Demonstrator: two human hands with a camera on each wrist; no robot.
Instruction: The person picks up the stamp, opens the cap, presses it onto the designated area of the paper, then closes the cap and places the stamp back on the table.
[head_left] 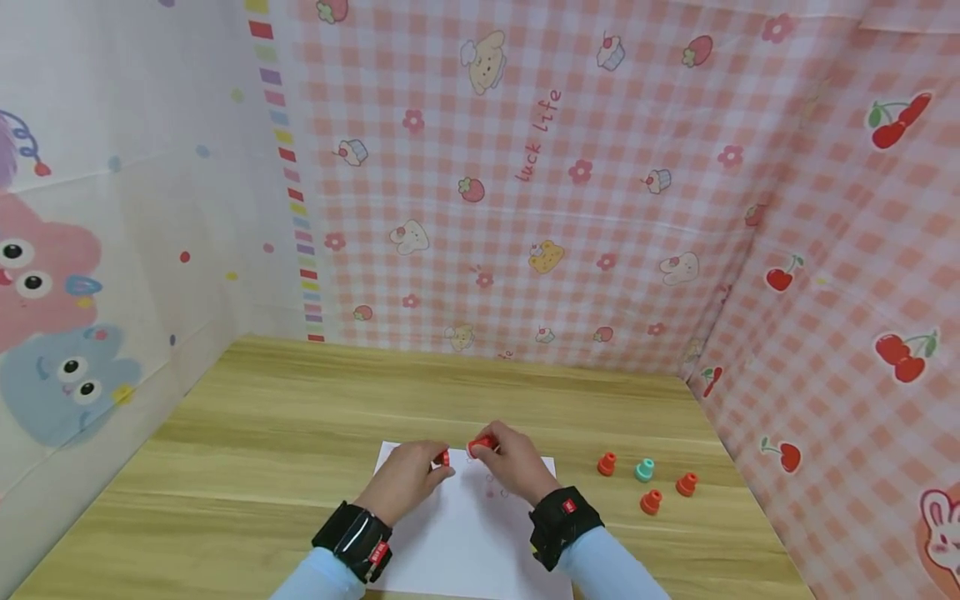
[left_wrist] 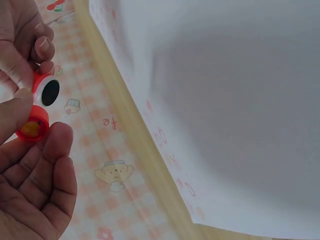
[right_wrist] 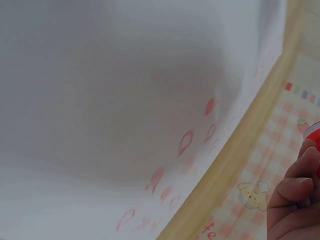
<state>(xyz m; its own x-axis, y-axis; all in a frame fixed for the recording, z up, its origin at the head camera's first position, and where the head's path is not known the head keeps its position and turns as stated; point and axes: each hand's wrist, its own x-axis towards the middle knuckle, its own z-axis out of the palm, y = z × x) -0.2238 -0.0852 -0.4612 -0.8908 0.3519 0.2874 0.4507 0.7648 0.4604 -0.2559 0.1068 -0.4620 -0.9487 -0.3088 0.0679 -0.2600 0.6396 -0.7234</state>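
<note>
Over the far part of a white sheet of paper, my left hand pinches a small red cap between thumb and fingers. The cap's round end faces the left wrist camera and has a yellow picture on it. Close beside it, my right hand grips a red toy stamp with its round dark face bare, turned toward the left hand. Cap and stamp overlap slightly in the left wrist view. Pink-red stamp prints lie along the paper's far edge.
To the right on the wooden table stand orange-red stamps and one teal stamp. A pink checked cloth hangs behind the table. More patterned cloth closes off the right side.
</note>
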